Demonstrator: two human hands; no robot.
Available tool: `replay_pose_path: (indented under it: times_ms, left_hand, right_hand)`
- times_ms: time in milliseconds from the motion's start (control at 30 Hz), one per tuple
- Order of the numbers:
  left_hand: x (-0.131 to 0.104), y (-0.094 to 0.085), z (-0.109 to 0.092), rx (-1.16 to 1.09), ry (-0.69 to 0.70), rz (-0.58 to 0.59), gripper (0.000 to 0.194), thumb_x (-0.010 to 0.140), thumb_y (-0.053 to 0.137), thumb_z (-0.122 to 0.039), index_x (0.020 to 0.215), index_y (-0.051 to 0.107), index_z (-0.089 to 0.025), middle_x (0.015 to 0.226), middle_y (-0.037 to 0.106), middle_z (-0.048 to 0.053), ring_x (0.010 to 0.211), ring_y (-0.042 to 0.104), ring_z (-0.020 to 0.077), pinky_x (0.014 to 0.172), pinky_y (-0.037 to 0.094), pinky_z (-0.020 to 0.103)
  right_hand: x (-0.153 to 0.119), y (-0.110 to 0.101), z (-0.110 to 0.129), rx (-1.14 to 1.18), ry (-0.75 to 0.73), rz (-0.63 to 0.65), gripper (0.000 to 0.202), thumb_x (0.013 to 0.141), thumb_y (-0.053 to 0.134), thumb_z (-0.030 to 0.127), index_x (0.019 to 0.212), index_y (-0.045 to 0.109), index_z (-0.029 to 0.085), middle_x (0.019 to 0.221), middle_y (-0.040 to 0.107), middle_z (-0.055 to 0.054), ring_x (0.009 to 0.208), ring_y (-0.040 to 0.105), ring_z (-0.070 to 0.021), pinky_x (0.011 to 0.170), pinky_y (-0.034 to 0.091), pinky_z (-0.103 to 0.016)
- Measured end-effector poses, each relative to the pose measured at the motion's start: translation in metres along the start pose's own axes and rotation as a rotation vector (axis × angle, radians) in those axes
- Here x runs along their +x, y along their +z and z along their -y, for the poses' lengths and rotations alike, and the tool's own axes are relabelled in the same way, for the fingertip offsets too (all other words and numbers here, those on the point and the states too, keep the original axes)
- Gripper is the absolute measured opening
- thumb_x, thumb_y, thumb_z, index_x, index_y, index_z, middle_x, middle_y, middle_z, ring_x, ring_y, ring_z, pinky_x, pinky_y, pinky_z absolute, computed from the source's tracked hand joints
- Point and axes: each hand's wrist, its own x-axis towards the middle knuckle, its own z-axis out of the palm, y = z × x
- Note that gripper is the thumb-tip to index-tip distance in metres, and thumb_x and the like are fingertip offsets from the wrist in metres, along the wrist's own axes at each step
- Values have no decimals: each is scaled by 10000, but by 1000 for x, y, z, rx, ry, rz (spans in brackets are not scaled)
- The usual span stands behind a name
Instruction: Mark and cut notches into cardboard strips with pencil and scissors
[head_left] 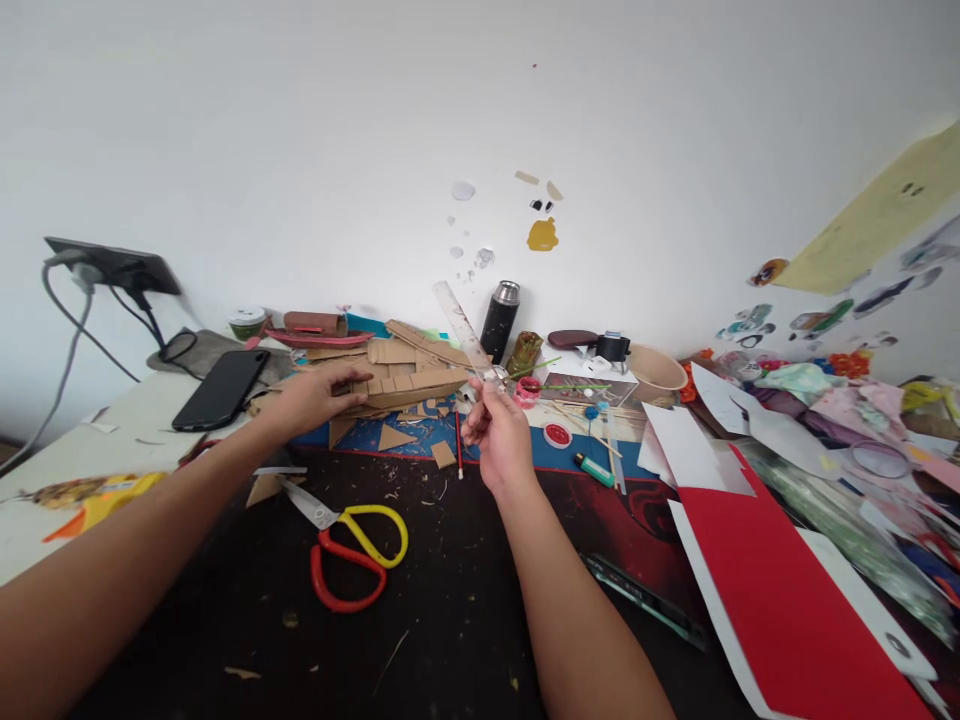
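My right hand (499, 432) is closed on one end of a clear ruler (459, 325), which slants up and to the left. At the back left, the fingers of my left hand (326, 400) lie against the left end of a long, boat-shaped cardboard piece (409, 388). More cardboard pieces (427, 345) are piled behind it. Scissors (341, 545) with one yellow and one red handle lie open on the dark mat, nearer to me. A red pencil (459, 445) lies between my hands, beside a small cardboard square (443, 455).
A black flask (500, 320) stands by the wall. On the left lies a black phone (222, 390). Right of my hand are a lid of red bits (557, 434), a green glue tube (595, 469) and a dark cutter (645, 600). Red card (802, 590) and heaped materials fill the right.
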Motion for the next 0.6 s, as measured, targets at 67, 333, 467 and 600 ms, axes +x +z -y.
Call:
replay_pose_path:
  times_ms: [67, 333, 467, 600]
  left_hand:
    - [0, 1, 0, 1, 2, 1, 922, 803, 568, -1008, 1280, 839, -267, 1434, 819, 131, 1365, 727, 422, 1197, 558, 530]
    - [0, 0, 1, 23, -2, 10, 1086, 778, 556, -1043, 1469, 753, -228, 1525, 766, 163, 1369, 731, 424, 1208, 539, 522]
    - [2, -2, 0, 48, 1, 32, 1066, 763, 590, -1021, 1469, 754, -239, 1565, 743, 151, 1419, 699, 432, 1242, 508, 513]
    - [3, -4, 0, 73, -1, 56, 1058, 753, 640, -977, 1526, 712, -258, 1583, 732, 147, 1430, 694, 430, 1247, 501, 510]
  right_hand:
    - [0, 0, 0, 3, 5, -2, 440, 874, 884, 545, 1094, 832, 168, 536, 594, 77, 442, 586, -131, 416, 377, -218]
    - [-1, 1, 0, -1, 0, -2, 420, 884, 882, 541, 1083, 836, 174, 542, 598, 72, 444, 581, -132, 422, 388, -225]
    - [-1, 1, 0, 1, -1, -2, 417, 878, 883, 534, 1083, 837, 174, 543, 604, 70, 448, 585, -131, 419, 393, -222]
    - [-1, 1, -1, -4, -1, 5, 416, 889, 875, 539, 1083, 833, 173, 540, 607, 68, 442, 583, -130, 415, 393, -221]
